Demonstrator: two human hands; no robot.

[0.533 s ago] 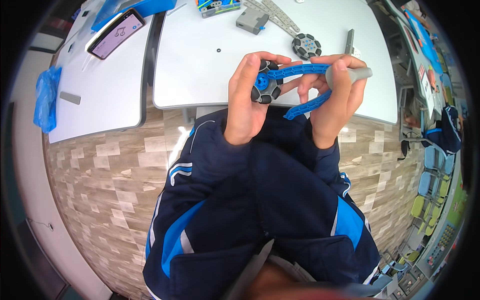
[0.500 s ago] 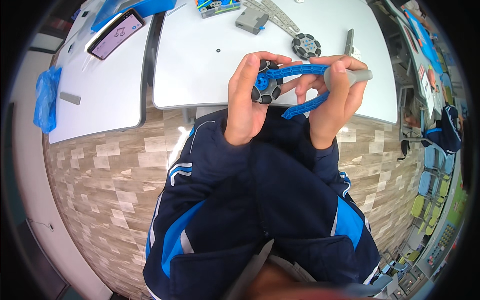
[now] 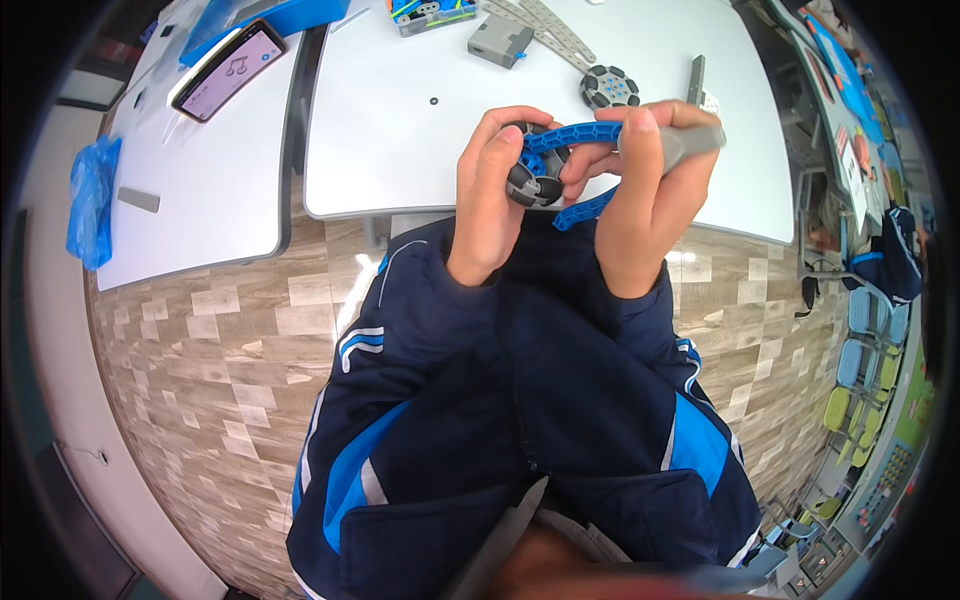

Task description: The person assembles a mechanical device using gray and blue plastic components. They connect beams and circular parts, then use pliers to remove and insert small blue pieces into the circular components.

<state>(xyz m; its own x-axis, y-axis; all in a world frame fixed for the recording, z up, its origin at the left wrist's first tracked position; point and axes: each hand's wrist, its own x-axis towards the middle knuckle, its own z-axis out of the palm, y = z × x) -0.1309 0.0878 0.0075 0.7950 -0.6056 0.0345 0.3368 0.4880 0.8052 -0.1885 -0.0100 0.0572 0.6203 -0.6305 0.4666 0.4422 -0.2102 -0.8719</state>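
Note:
My left hand (image 3: 486,195) grips an omni wheel (image 3: 533,186) with black rollers, a grey body and a blue hub, held over the near table edge. In my right hand (image 3: 640,200) is a tool-like piece with a grey handle (image 3: 698,146) and two curved blue lattice arms. The upper blue arm (image 3: 582,135) reaches over the wheel near its hub; whether they touch is hard to tell. The lower blue arm (image 3: 580,211) hangs below the wheel, partly behind my right hand. Right fingertips are by the wheel's right side.
On the white table (image 3: 390,150) lie a second omni wheel (image 3: 609,88), a grey block (image 3: 499,42), perforated beams (image 3: 555,38), an upright grey bar (image 3: 696,80), a small black ring (image 3: 434,100) and a parts box (image 3: 430,14). A smartphone (image 3: 230,70) rests on the left table.
My right hand has moved left with the grey-handled piece, bringing the upper blue arm farther over the wheel. The wheel has tilted slightly in my left hand.

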